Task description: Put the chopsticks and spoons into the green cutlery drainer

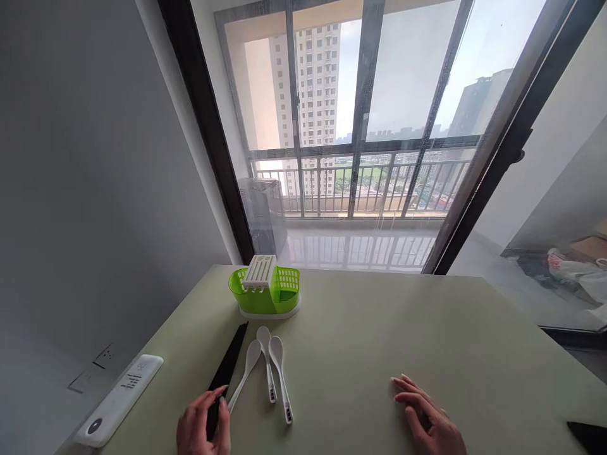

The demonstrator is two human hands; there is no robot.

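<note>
Black bundle (230,357), one; spoons (264,341), three

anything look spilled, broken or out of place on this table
Nothing visibly spilled or broken stands out, and the green caddy stands upright. At most, the three white spoons look slightly untidy: they lie at differing angles in front of it, beside the black sticks at the left hand.

A balcony (360,249) facing a tower block (317,95) suggests an apartment.
</note>
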